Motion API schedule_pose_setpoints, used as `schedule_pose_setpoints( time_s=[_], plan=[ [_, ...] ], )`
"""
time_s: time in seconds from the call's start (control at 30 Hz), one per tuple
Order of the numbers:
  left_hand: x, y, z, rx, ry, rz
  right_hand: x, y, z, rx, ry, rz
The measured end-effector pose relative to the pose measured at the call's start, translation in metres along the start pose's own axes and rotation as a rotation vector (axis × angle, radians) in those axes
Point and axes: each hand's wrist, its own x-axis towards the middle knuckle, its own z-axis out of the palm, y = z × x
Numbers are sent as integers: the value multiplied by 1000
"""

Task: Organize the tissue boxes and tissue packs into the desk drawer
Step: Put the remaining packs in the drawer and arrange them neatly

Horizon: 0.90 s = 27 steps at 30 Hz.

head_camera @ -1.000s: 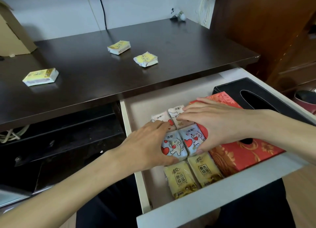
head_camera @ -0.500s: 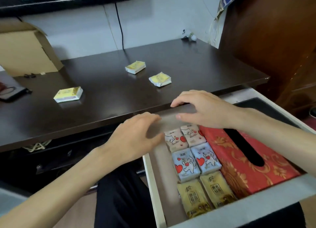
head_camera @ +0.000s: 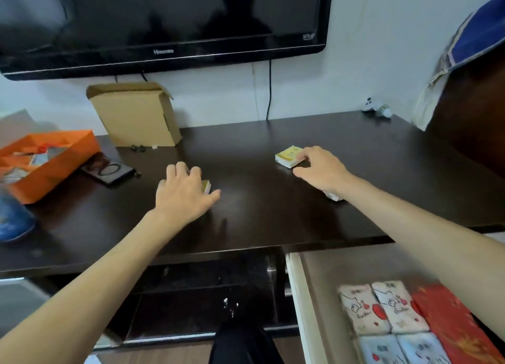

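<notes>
My left hand (head_camera: pixel 183 194) lies over a yellow tissue pack (head_camera: pixel 206 186) on the dark desk (head_camera: pixel 259 213); its fingers curl round the pack and only one corner shows. My right hand (head_camera: pixel 321 169) touches the right edge of a second yellow tissue pack (head_camera: pixel 288 156) with spread fingers, not closed on it. A third pack (head_camera: pixel 334 196) peeks out under my right wrist. At the lower right the white drawer (head_camera: pixel 303 309) stands pulled out, holding heart-print tissue packs (head_camera: pixel 382 309) beside a red tissue box (head_camera: pixel 459 325).
A cardboard box (head_camera: pixel 136 115) leans against the wall under a television (head_camera: pixel 164 22). An orange tray (head_camera: pixel 52 161) and a dark phone-like object (head_camera: pixel 109 171) sit at the desk's left. A small white item (head_camera: pixel 378 109) rests at the back right.
Both hands have left the drawer and moved up onto the desk top, each reaching a yellow pack. The view has tilted upward, so most of the drawer has dropped out of sight.
</notes>
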Motion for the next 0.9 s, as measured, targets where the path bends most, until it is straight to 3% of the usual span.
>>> schedule_pose_setpoints(
  time_s=[0.07, 0.2, 0.37, 0.5, 0.7, 0.8, 0.9],
  plan=[
    [11, -14, 3, 98, -26, -50, 25, -6, 7, -38, 24, 29],
    [22, -26, 17, 49, -159, -92, 62, -10, 21, -154, -13, 134],
    [29, -32, 30, -93, -84, -51, 82, -6, 34, -197, -47, 178],
    [37, -30, 36, -315, -150, 2, 73, -5, 37, -116, -73, 31],
    [35, -15, 43, -713, -323, 176, 24, -2, 23, 24, -361, -230],
    [30, -4, 45, -730, -398, 279, 1, 0, 16, 8, -431, -282],
    [27, 6, 44, -629, -349, 305, -13, -1, 15, -2, -427, -317]
  ],
)
